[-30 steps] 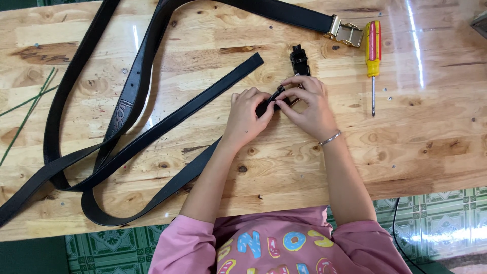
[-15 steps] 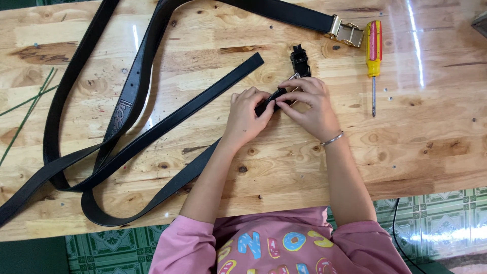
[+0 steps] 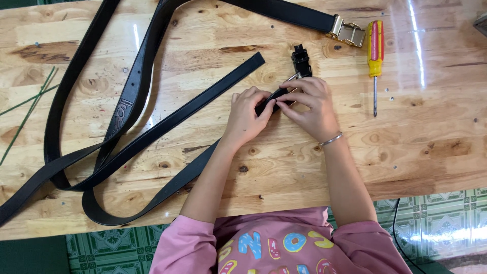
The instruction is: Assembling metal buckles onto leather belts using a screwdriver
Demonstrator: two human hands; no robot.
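Both hands, left hand (image 3: pixel 247 112) & right hand (image 3: pixel 310 104), pinch black belt (image 3: pixel 152 133) end on table (image 3: pixel 431 127).

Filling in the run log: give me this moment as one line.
left hand: pinches black belt end | right hand: holds same end at metal clasp | black buckle beside | screwdriver untouched

you have two hands at work, the left hand (image 3: pixel 247 112) and the right hand (image 3: pixel 311 104). on the wooden table (image 3: pixel 431 137) lie three black belts (image 3: pixel 167 122), one gold buckle (image 3: pixel 346 30), one black buckle (image 3: pixel 301 60) and one screwdriver (image 3: pixel 375 48).
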